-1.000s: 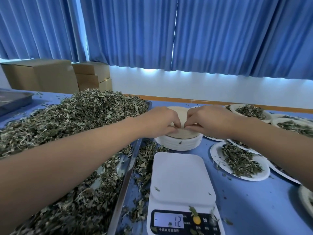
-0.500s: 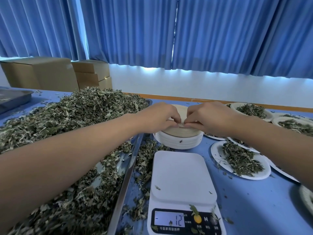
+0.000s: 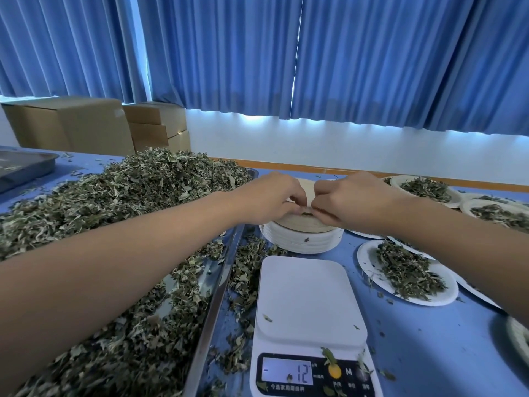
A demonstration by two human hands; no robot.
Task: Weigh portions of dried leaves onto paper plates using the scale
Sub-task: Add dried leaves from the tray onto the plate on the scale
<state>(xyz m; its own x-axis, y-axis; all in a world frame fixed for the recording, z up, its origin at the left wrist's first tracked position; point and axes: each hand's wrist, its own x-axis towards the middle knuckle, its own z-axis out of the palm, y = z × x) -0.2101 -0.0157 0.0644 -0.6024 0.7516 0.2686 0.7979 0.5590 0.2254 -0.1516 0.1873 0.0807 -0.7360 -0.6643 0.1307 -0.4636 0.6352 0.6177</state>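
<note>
My left hand (image 3: 274, 199) and right hand (image 3: 352, 202) meet over the stack (image 3: 303, 242) of paper plates, which stands just beyond the scale (image 3: 309, 305). The fingers (image 3: 299, 196) of both hands are curled, their tips almost touching each other. Together they pinch the near rim of the top plate (image 3: 307, 186), whose beige surface shows between my knuckles. A scrap of leaf sits on the stack right under my fingertips.

The scale stands close to me on the blue tabletop (image 3: 429, 353). Its white platform carries only a few crumbs, the display reads minus 12, and bits of leaf lie over the buttons.

To my left the leaves (image 3: 128, 196) are heaped high in a metal tray (image 3: 220, 290), and my left forearm crosses above them. Some have spilled onto the tabletop between tray and scale.

To my right a filled plate (image 3: 406, 276) lies near the scale, overlapping other plates behind it. Two more plates (image 3: 423, 187) with leaves sit farther back.

A second tray (image 3: 23, 167) lies at the far left. Cardboard boxes (image 3: 71, 124) stand behind it, below the blue curtains (image 3: 343, 53).
</note>
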